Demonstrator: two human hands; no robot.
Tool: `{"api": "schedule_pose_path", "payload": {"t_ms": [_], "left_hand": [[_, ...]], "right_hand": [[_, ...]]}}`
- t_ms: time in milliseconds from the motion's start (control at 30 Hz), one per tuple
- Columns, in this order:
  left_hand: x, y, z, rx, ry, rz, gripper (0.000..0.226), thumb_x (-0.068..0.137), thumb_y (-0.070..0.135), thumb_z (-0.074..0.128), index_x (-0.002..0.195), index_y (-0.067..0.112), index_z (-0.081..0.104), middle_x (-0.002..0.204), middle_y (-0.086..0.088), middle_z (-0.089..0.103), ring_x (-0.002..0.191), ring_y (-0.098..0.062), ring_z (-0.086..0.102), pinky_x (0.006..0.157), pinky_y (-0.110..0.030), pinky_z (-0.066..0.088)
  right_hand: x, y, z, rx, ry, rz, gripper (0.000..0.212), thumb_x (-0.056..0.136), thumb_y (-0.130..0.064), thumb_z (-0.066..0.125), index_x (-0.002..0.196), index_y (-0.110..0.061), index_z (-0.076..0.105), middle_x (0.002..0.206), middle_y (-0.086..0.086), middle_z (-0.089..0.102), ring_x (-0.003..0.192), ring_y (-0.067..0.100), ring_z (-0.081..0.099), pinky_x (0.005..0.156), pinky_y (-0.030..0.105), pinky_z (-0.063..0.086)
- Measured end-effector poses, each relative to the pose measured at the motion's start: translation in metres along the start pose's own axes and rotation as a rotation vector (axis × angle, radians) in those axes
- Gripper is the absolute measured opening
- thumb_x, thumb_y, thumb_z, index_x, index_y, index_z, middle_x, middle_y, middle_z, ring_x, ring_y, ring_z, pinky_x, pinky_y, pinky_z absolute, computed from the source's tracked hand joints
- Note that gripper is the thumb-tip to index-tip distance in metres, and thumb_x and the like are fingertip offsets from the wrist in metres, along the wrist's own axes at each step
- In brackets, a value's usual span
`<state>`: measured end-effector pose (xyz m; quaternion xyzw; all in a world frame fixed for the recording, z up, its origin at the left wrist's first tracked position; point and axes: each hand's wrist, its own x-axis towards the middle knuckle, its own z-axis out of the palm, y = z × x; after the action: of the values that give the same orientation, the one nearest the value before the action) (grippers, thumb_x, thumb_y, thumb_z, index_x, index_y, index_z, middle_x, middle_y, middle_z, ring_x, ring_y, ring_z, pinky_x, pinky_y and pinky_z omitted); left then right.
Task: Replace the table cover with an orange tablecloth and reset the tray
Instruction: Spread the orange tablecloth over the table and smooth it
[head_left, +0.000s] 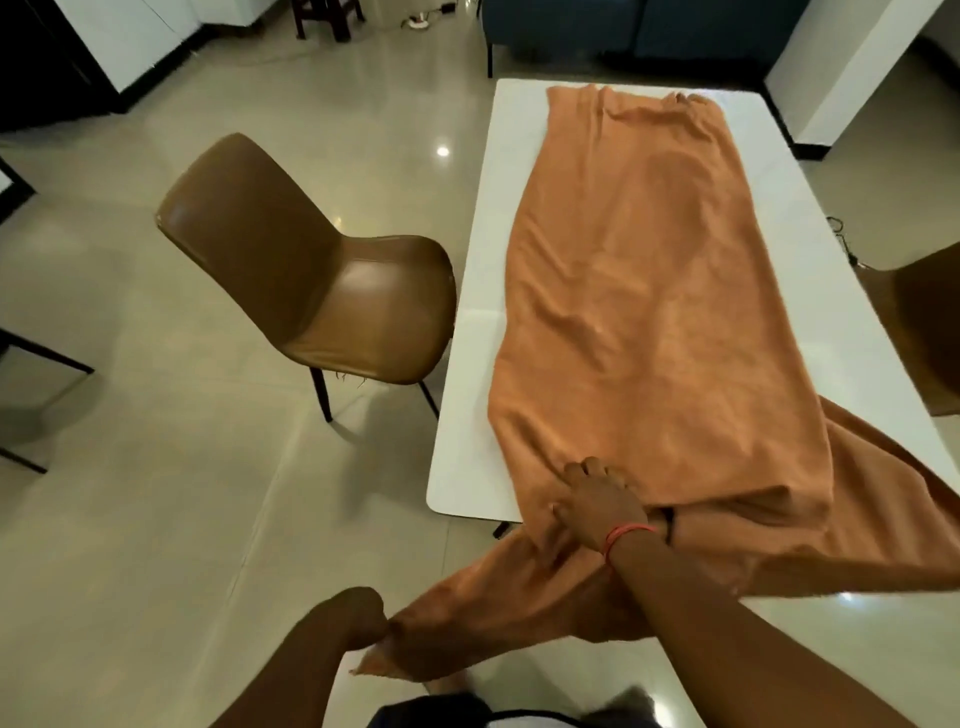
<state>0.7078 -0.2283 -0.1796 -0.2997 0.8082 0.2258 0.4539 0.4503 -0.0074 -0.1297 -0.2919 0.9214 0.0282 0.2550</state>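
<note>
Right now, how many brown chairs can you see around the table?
2: one brown chair stands left of the white table; a second chair is partly cut off at its right edge. Others may be out of view.

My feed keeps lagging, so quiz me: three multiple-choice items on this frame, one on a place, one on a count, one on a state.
1. Where does the brown chair with its whole seat in view stand?
A. left of the table
B. on the table
C. behind the far end of the table

2. How many hands touch the cloth?
A. none
B. one
C. two

3. How does the cloth lie?
A. spread flat over the whole top
B. in a folded strip with white top bare on both sides
C. in a heap on the floor

Answers:
1. A: the chair sits by the left edge of the table.
2. C: the left hand pinches a corner of the cloth off the table, and the right hand presses it at the near edge.
3. B: white shows either side of the orange strip, and the near end hangs off.
</note>
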Motion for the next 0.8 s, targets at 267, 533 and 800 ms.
{"api": "schedule_pose_path", "payload": {"t_ms": [267, 533, 800], "left_hand": [[0.014, 0.053, -0.085, -0.597, 0.546, 0.216, 0.023, 0.095, 0.025, 0.052, 0.072, 0.024, 0.051, 0.077, 0.005, 0.058, 0.073, -0.015, 0.055, 0.065, -0.03, 0.043], [0.042, 0.14, -0.138, -0.663, 0.329, 0.372, 0.05, 0.096, 0.04, 0.053, 0.14, 0.02, 0.044, 0.14, -0.002, 0.049, 0.122, -0.022, 0.054, 0.096, -0.03, 0.044], [0.042, 0.177, -0.179, -1.324, -0.228, 0.217, 0.054, 0.102, 0.054, 0.033, 0.13, 0.014, 0.056, 0.112, -0.009, 0.072, 0.103, -0.027, 0.069, 0.09, -0.041, 0.055]], "right_hand": [[-0.005, -0.003, 0.008, -0.033, 0.068, 0.093, 0.026, 0.097, -0.015, 0.042, 0.12, -0.02, 0.051, 0.127, 0.003, 0.048, 0.119, 0.029, 0.046, 0.091, 0.043, 0.049], [0.001, 0.0, 0.016, 0.355, 0.218, 0.269, 0.009, 0.097, -0.019, 0.039, 0.089, -0.023, 0.043, 0.098, 0.001, 0.059, 0.088, 0.02, 0.057, 0.076, 0.036, 0.047], [0.03, -0.017, 0.01, 1.022, 0.29, 0.542, 0.008, 0.098, -0.023, 0.049, 0.1, -0.018, 0.055, 0.103, 0.011, 0.065, 0.096, 0.03, 0.061, 0.088, 0.042, 0.047]]}}
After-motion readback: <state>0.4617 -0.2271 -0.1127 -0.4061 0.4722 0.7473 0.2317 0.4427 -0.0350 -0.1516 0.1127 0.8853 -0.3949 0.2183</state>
